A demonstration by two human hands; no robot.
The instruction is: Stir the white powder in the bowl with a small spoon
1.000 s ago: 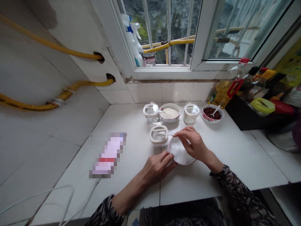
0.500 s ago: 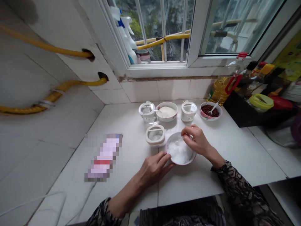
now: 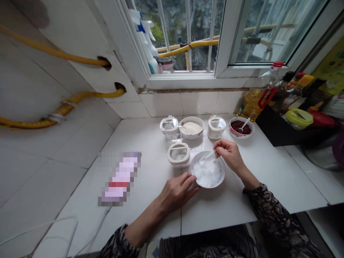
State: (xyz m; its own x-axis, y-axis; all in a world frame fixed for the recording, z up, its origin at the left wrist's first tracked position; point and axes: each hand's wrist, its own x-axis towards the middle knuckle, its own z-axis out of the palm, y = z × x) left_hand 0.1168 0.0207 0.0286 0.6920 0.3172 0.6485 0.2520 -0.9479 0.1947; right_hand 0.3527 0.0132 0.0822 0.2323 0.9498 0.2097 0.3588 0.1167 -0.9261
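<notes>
A bowl (image 3: pixel 212 185) with a pink rim holds white, salt-like grains (image 3: pixel 211 173). My left hand (image 3: pixel 177 190) grips the bowl's left side, fingers on the rim and thumb low against the wall. Pinched in my right hand (image 3: pixel 228 154) is a small white spoon (image 3: pixel 205 157), its head over the grains at the bowl's far part. Close to the bowl's left stands a clear jar (image 3: pixel 178 156) with a cream lid, some white stuff inside. Behind it are another lidded jar (image 3: pixel 170 125), a bowl of fine white grains (image 3: pixel 192 129) and a third jar (image 3: pixel 216 127).
A bowl of dark red bits (image 3: pixel 241 128) with a white spoon stands at the back right. Beside it are an oil bottle (image 3: pixel 256 96) and a black rack (image 3: pixel 274 129) of condiments. A blurred phone (image 3: pixel 122 177) with a cable lies at left. Yellow pipes (image 3: pixel 67 105) cross the wall.
My right hand has shifted slightly up and to the right, and the spoon now shows above the grains. My left hand stays at the bowl.
</notes>
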